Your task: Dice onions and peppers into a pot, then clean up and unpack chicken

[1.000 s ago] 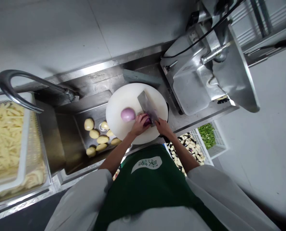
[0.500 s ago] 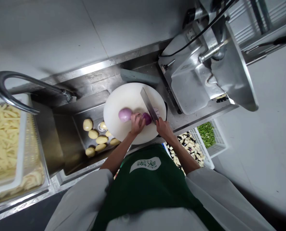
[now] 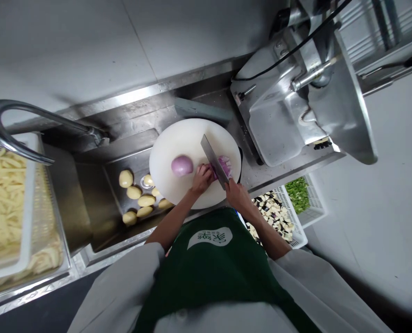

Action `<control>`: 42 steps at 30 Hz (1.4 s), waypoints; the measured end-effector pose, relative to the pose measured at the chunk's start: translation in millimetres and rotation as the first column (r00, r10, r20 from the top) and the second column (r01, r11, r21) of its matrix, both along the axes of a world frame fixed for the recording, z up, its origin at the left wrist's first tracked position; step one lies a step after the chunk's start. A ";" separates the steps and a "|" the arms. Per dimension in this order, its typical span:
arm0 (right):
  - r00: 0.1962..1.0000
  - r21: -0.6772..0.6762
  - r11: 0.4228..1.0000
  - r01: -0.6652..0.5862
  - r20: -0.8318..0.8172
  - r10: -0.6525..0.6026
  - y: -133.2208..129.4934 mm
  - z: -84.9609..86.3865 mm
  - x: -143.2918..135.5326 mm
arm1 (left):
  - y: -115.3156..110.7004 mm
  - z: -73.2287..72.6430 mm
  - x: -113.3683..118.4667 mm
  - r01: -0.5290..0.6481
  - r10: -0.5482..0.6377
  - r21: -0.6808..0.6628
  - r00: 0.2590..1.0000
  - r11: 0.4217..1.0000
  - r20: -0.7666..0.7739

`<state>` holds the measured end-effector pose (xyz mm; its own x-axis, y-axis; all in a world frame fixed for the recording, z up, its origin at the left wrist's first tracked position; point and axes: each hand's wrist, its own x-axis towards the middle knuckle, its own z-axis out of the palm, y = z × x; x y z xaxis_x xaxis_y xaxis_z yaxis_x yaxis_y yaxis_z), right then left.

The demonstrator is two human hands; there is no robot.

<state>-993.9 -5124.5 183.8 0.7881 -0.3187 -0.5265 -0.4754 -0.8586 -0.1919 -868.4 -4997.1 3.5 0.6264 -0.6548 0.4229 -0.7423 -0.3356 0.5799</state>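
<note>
Left hand (image 3: 202, 179) grips a part-sliced purple onion (image 3: 212, 173), right hand (image 3: 238, 196) a broad steel cleaver (image 3: 213, 159), toward the round white chopping board (image 3: 171, 138)'s right edge. Cut pieces (image 3: 225, 164) lie there; 1 domed mauve onion (image 3: 182, 165), leftward, is uncut.

Cool, muted light left strong white glare along the steel ledge (image 3: 132, 96) and a soft shadow near the faucet (image 3: 28, 107) on the wall (image 3: 88, 46). The cutting board (image 3: 174, 143) came out pale and fairly crisp and the cleaver (image 3: 213, 158) a dull grey, while the sink basin (image 3: 88, 185) sank into gloom and the lower right corner went nearly black. Wide-angle distortion stretched the outer edges, and the potato strips (image 3: 4, 199) at left looked smeared.
</note>
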 end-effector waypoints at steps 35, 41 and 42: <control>0.994 0.133 0.989 -0.065 0.099 0.052 37.4 -10.0 25.7 | 103.5 52.3 51.4 -0.204 0.203 0.014 0.965 0.979 -0.168; 0.981 0.108 0.976 -0.190 0.044 0.186 30.5 -23.9 26.4 | 136.8 73.2 50.4 0.339 -0.290 0.187 0.925 0.922 -0.244; 0.977 0.099 0.972 -0.213 0.036 0.211 29.3 -25.1 24.8 | 140.9 77.7 47.9 0.351 -0.304 0.205 0.925 0.914 -0.229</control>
